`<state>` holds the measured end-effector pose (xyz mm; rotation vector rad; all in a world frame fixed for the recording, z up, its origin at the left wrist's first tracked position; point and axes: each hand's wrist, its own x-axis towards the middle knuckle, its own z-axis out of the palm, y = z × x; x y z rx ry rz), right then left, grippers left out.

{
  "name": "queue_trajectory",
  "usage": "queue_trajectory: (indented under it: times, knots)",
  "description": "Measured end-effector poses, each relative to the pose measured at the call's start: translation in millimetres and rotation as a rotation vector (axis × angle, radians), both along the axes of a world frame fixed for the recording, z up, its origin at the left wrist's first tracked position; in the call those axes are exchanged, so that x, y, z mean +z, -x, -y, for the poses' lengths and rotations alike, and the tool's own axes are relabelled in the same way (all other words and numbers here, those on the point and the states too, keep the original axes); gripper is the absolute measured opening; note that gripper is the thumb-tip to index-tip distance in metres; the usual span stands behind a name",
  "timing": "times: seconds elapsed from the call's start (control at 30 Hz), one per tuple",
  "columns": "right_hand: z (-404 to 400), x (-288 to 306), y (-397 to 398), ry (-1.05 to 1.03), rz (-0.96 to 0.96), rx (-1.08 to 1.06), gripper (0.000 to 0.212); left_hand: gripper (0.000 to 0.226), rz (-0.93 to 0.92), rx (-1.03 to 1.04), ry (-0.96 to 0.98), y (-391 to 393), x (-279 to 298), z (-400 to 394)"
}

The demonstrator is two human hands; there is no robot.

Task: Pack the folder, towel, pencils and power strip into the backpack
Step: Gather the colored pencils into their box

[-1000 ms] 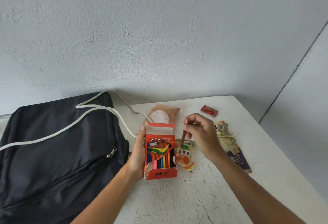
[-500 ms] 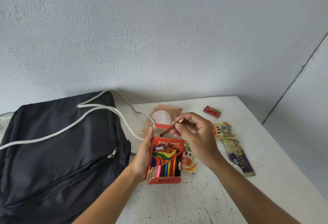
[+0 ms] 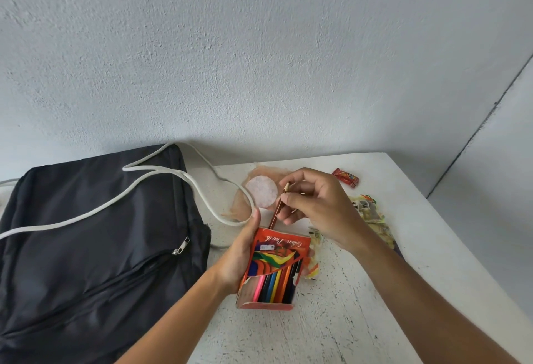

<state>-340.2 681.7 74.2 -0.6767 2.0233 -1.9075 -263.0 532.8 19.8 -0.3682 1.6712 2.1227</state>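
Nearest, the left hand (image 3: 240,260) grips the torn orange cardboard box of coloured pencils (image 3: 274,267) upright on the speckled white table (image 3: 331,332). Just above it, the right hand (image 3: 317,208) pinches a brown pencil (image 3: 277,210), now swung from slanting to near vertical, tip entering the box mouth: judged, the last stray pencil going home before packing. Left, the black fabric backpack (image 3: 86,242) lies zipped under a white cord (image 3: 138,187); beyond, snack packets (image 3: 370,213)

One head-worn view — forward and down, close over the table (image 3: 331,320), perhaps slightly tilted.
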Motion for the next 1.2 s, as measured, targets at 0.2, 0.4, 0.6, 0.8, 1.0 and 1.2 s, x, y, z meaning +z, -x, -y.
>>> queue_trajectory:
  times: [0.2,0.4,0.6,0.8,1.0,1.2]
  knots:
    - [2.0,-9.7,-0.7,0.081,-0.065,-0.147,0.008,0.079,0.002,0.079,-0.042,-1.0,-4.6,-4.4]
    - [-1.1,-7.5,-3.3,0.186,-0.054,-0.048,0.012,0.074,0.021,0.279,-0.291,4.0,-9.6,-7.5]
    - [-2.4,-12.5,-27.0,-0.517,-0.268,0.37,0.027,0.073,0.029,0.507,-0.507,19.5,-11.2,-0.5]
    - [2.9,-35.6,-40.2,-0.672,-0.841,0.211,0.036,0.092,0.048,0.518,-0.578,25.7,-8.3,8.4]
    - [4.5,-65.2,-38.9,-0.507,-1.102,0.015,0.017,0.097,-0.002,0.542,-0.606,29.6,1.3,10.7]
    - [7.9,-73.9,-43.4,-0.452,-1.154,-0.076,0.024,0.094,-0.053,0.495,-0.589,28.1,-4.4,8.4]
